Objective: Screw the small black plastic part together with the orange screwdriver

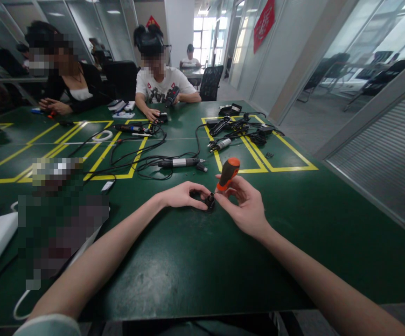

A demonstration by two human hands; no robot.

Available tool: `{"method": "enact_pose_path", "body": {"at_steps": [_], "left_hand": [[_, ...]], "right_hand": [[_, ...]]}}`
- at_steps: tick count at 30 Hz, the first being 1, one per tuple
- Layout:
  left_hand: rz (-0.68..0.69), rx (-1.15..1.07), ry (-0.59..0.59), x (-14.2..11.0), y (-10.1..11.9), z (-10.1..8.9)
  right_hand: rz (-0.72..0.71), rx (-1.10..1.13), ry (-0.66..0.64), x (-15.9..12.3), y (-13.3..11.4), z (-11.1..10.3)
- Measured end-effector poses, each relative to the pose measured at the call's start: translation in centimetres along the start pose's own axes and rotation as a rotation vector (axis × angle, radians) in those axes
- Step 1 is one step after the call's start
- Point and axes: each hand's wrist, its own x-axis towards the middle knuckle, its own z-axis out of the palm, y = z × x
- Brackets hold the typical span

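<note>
On the green table my left hand (185,195) is closed around a small black part (210,201) that has a short round socket on top. Its thumb and fingers press on the part from the left. Just right of it, my right hand (246,205) has its fingers wrapped about a screwdriver (229,174) with a grey and orange handle. The handle points up and leans slightly to the right. Its lower end is near the black part; whether the tip touches it is hidden by my fingers.
Beyond my hands lie a grey and black pen-shaped tool (181,163) with a cable, a silver-bodied tool (219,145) and tangled black cables (256,136). Yellow tape (293,169) marks the green table (160,261). A person in a white shirt (185,84) sits opposite, holding a power tool (172,96).
</note>
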Motion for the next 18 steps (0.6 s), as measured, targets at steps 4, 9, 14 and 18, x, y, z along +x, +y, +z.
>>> {"method": "enact_pose_path", "body": {"at_steps": [4, 9, 14, 18], "left_hand": [[0.0, -0.002, -0.005, 0.0, 0.07, 0.05], [-0.011, -0.014, -0.011, 0.02, 0.15, 0.08], [-0.008, -0.02, -0.011, 0.03, 0.1, 0.04], [-0.011, -0.025, -0.005, 0.05, 0.01, 0.06]], "right_hand": [[0.008, 0.06, 0.052, -0.16, 0.16, 0.14], [-0.004, 0.026, 0.014, -0.14, -0.06, 0.11], [0.015, 0.003, -0.064, 0.03, -0.38, -0.13], [0.035, 0.041, -0.039, -0.03, -0.18, 0.01]]}}
